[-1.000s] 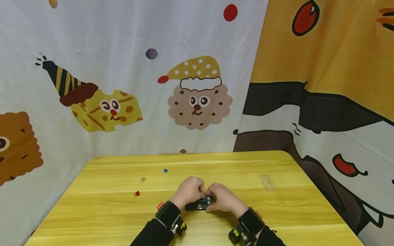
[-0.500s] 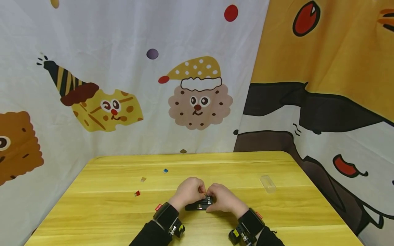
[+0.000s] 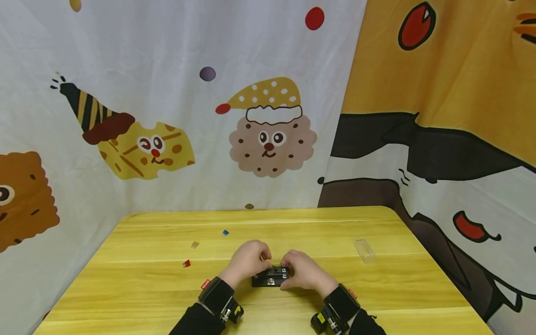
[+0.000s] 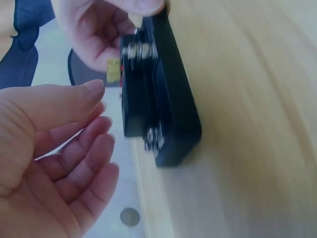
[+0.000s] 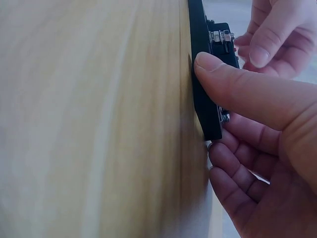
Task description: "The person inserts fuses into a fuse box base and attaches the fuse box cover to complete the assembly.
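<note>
A black fuse block point(image 3: 270, 277) with metal terminal bolts rests on the table in front of me. My right hand point(image 3: 307, 271) grips its right end, the thumb point(image 5: 210, 63) on the near side and the fingers behind. My left hand point(image 3: 250, 259) is just off the block's left end, its fingers loosely bent around nothing. In the left wrist view a gap shows between that hand point(image 4: 64, 148) and the block point(image 4: 158, 94). A small yellow blade fuse point(image 4: 113, 71) stands out from the block's top, near the right hand's fingers; its seating is hidden.
Loose blade fuses lie to the left on the wooden table point(image 3: 138, 288): a red one point(image 3: 186, 264), a pale tan one point(image 3: 194, 244) and a blue one point(image 3: 225, 232). At the right is a clear plastic box or lid point(image 3: 364, 251). A printed curtain point(image 3: 167, 46) hangs behind.
My left hand has drawn back to the left from the top of the fuse block, with its fingers loosened. My right hand and the block have stayed in place.
</note>
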`<act>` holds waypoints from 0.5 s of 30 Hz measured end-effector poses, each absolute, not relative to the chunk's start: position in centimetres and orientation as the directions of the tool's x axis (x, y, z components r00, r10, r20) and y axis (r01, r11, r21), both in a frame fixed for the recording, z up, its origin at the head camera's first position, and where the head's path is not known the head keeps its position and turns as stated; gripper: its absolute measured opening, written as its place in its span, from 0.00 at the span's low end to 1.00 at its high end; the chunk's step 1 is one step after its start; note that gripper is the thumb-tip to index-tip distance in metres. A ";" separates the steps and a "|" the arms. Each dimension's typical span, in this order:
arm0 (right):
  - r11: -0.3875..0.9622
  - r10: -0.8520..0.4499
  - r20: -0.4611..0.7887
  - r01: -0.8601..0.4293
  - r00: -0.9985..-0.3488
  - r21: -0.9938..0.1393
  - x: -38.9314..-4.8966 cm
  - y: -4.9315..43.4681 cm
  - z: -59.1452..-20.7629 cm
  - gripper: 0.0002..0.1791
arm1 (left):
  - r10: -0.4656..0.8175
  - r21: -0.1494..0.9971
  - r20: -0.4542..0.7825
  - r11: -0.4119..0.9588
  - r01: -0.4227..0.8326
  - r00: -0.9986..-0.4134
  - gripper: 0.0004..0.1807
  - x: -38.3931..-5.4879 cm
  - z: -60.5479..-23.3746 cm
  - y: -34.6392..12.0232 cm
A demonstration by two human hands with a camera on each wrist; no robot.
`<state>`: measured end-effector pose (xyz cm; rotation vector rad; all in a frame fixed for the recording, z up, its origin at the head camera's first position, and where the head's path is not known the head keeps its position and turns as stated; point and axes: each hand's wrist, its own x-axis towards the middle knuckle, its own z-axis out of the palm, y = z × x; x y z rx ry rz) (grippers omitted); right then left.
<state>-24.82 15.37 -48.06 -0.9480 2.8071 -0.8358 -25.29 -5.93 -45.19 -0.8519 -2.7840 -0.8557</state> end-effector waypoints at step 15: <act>0.677 -0.565 0.101 -0.529 -0.819 -0.511 -24.4 15.2 -47.9 0.25 | 0.474 0.465 0.242 0.709 0.530 -0.846 0.07 -25.5 -45.1 -10.5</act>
